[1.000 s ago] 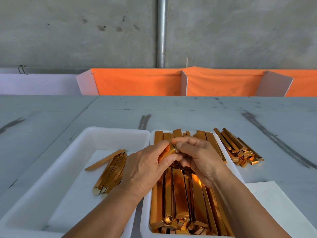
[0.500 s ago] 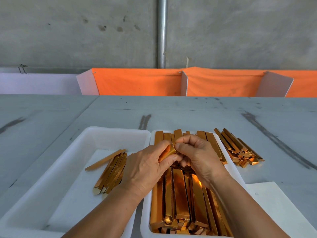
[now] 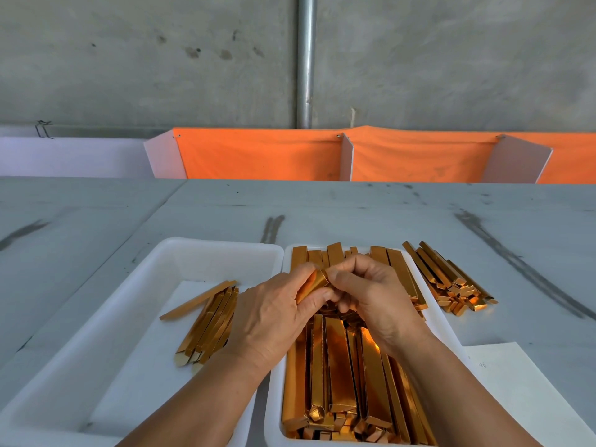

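- The gold foil sleeve [image 3: 314,282] was a narrow, mirror-bright piece of card with an orange glow, its far end creased into a blunt wedge.
- It was held in the air over the far half of the right tray [image 3: 273,398], toward the near edge of the table [image 3: 354,214].
- The left hand [image 3: 274,314] gripped it from below with thumb and curled fingers, while the right hand [image 3: 374,298] pinched its far end.
- Compared with a second before, the hands sat over the same spot, but the right fingers had bunched tighter and a broader gold face showed between the thumbs.
- Everything else lay as before: the filled right tray, the small stack [image 3: 209,321] in the left tray [image 3: 106,321], and the loose heap [image 3: 451,282] on the table just beside the right tray.
- Most of the sleeve's length was hidden behind the left palm, and the right fingertips were tucked out of sight.
- Both trays' near ends were cut off, and the faint writing on the paper sheet [image 3: 516,382] could not be read.
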